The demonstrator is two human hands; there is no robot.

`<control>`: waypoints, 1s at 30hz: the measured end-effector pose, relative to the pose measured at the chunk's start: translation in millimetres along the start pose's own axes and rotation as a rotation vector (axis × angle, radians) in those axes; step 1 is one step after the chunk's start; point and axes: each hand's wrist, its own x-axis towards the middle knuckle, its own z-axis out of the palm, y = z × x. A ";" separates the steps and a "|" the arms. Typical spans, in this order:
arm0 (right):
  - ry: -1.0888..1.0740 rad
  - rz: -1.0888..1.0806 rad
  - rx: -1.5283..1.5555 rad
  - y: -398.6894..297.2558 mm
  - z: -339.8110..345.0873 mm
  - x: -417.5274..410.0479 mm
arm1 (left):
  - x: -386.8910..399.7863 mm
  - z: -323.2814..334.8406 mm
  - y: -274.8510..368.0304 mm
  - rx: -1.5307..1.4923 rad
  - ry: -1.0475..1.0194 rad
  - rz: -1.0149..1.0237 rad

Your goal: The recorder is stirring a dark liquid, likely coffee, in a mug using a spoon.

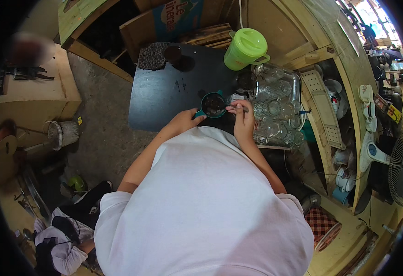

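A teal plastic cup or small pitcher (212, 105) with dark contents stands at the near side of a dark tabletop (160, 93). My left hand (187, 121) grips its handle at the lower left. In my right hand (241, 115) is the handle of a thin utensil, possibly a spoon (229, 105), which reaches to the cup's right rim; its far end cannot be made out. A small whitish packet (237, 98) lies just beyond my right hand. Close by on the right, many clear glass mugs (274, 107) fill a metal tray (296, 84).
A lime-green lidded pitcher (244, 48) stands at the table's back right, a dark glass (246, 80) before it. Another dark cup (172, 54) is beside a woven mat (151, 56). Wooden shelves (329, 103) stand right; a bucket (61, 134) and a person (63, 238) are left.
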 end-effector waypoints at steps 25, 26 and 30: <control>-0.311 -0.215 -0.591 -27.9 -3.1 -3.5 | -2.9 -2.0 5.7 -0.011 -0.016 -0.018; -0.345 -0.185 -0.584 -27.7 -3.2 -2.4 | -2.6 -1.5 4.4 -0.018 -0.011 -0.012; -0.286 -0.175 -0.536 -23.1 -6.0 4.1 | -1.9 -1.2 3.9 -0.001 -0.017 -0.001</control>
